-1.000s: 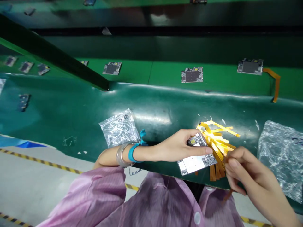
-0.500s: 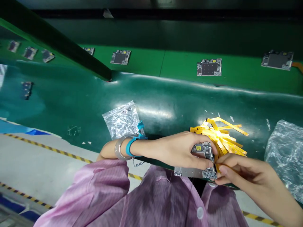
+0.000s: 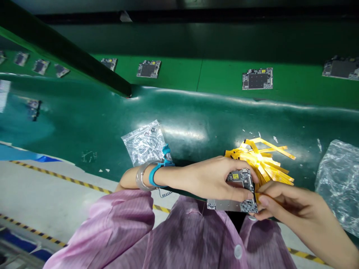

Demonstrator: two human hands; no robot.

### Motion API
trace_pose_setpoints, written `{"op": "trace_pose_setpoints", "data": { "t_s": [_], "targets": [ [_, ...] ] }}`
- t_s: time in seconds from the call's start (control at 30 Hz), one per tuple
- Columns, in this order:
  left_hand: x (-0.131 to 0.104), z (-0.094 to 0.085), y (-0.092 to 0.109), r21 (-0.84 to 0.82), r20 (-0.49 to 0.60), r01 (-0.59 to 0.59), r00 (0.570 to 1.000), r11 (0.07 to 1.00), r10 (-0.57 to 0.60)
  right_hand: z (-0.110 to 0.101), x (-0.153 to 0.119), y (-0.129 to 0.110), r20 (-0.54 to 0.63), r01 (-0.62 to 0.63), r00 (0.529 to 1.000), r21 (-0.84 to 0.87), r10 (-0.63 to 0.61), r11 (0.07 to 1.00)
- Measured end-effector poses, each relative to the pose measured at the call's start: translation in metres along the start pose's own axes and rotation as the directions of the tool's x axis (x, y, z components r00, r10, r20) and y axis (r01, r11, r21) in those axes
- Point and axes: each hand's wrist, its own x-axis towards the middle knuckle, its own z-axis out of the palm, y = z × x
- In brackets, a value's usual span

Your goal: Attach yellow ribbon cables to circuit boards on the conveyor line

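Note:
My left hand [image 3: 215, 177] grips a circuit board [image 3: 248, 205] at the bench's near edge, its thumb across the board and its fingers over the far side. Between the thumb and fingers of my right hand [image 3: 288, 203] is the end of a yellow flex cable [image 3: 257, 197], held against the board's right edge. Most of that cable is hidden by the fingers, and I cannot tell whether it is seated in the connector. Just beyond both hands lies a pile of yellow flex cables [image 3: 260, 160]. A blue wrist strap [image 3: 153, 175] circles my left wrist.
Several circuit boards [image 3: 258, 80] lie on the green belt [image 3: 185, 74] behind the bench. A slanted green post [image 3: 84, 61] crosses the upper left. Clear plastic bags rest on the bench, one at left [image 3: 144, 144] and one at right [image 3: 339, 183]. A small blue board [image 3: 34, 109] sits far left.
The boards on the belt have shifted to the right. Both hands keep almost the same position on the circuit board and flex cable.

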Motion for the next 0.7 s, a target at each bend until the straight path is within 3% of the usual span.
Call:
{"op": "trace_pose_setpoints", "data": {
  "t_s": [0.33,0.53,0.7],
  "targets": [
    [0.002,0.000,-0.009,-0.077,-0.013,0.023,1.000,0.997,-0.024,0.001,0.001,0.001,0.022,-0.045,0.999,0.022,0.044,0.999],
    [0.007,0.003,-0.010,-0.170,-0.023,0.091,0.995,0.981,-0.096,0.016,0.003,-0.010,-0.057,-0.100,0.993,0.090,0.105,0.991],
    [0.007,0.002,-0.010,-0.209,-0.013,0.126,0.991,0.970,-0.132,0.014,0.006,-0.004,0.002,-0.143,0.990,0.051,0.143,0.988]
  ]
}}
